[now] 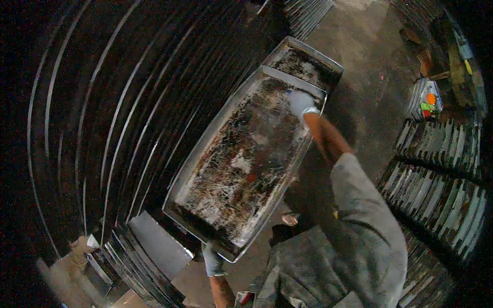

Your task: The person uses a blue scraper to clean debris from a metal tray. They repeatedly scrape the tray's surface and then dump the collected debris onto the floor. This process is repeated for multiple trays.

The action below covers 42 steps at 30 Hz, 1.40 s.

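A long, shallow metal tray (173, 188) lies slantwise before me, its inside stained brown, black and white. My right hand (301, 103), in a pale glove, is inside the tray at its far right corner; it is blurred, and whether it holds anything does not show. At the near left end, my left hand (212, 261), gloved too, grips the tray's rim, its fingers partly hidden by the metal. Beyond the far end sits a second tray (335, 66) with a similar stained inside, partly covered by the first.
Dark racks with thin metal edges (133, 82) rise at the left. Metal sheets (158, 242) stand at the lower left. Stacks of metal pieces (435, 192) line the right side, below a box with colourful items (428, 101). Concrete floor (369, 57) runs between.
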{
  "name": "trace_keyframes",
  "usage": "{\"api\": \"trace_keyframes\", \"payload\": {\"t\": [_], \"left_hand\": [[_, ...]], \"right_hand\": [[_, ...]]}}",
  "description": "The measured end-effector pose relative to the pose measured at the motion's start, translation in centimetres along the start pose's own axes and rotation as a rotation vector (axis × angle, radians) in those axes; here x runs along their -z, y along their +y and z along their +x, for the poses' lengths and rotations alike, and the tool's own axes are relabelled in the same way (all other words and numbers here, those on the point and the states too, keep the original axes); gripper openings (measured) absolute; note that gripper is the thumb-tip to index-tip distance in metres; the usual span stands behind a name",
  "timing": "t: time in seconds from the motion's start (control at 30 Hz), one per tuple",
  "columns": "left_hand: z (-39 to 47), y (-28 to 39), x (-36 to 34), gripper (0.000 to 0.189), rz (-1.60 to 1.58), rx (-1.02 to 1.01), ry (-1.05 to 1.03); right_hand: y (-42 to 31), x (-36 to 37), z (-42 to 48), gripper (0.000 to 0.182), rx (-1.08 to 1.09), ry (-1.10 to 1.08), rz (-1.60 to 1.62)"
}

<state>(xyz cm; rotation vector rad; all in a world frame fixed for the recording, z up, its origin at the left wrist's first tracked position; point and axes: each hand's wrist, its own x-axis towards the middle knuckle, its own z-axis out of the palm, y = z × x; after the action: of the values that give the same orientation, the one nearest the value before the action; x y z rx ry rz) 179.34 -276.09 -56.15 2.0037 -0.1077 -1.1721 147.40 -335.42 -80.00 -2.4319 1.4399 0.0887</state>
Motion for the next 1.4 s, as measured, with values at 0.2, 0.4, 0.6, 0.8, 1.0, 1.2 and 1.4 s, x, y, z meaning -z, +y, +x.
{"api": "trace_keyframes", "payload": {"t": [0.2,0.4,0.6,0.8,1.0,1.2,1.4], "left_hand": [[-6.1,10.8,-8.3,0.018,-0.641,0.282,0.172],[-4.0,6.2,-4.9,0.017,-0.73,0.338,0.218],[-0.1,2.1,-4.5,0.016,-0.68,0.301,0.268],[2.0,2.8,-7.0,0.018,-0.935,0.257,0.438],[-2.4,2.7,-6.7,0.022,-0.903,0.026,0.789],[0.1,-0.5,-5.7,0.057,-0.967,0.068,0.538],[24.8,-13.3,-7.8,0.05,-0.763,0.252,0.658]], "right_hand": [[4.5,9.6,3.5,0.061,-0.331,0.293,0.37],[0.6,7.5,-1.3,0.032,0.321,0.105,0.075],[-7.0,5.1,-9.7,0.011,0.813,-0.158,0.351],[-9.7,8.0,-8.3,0.016,0.95,0.072,-0.144],[-15.8,10.2,-7.1,0.013,1.23,-0.032,0.269],[-20.4,0.8,-4.0,0.014,1.314,-0.208,0.399],[-20.9,-33.4,9.8,0.057,1.129,-0.328,0.236]]}}
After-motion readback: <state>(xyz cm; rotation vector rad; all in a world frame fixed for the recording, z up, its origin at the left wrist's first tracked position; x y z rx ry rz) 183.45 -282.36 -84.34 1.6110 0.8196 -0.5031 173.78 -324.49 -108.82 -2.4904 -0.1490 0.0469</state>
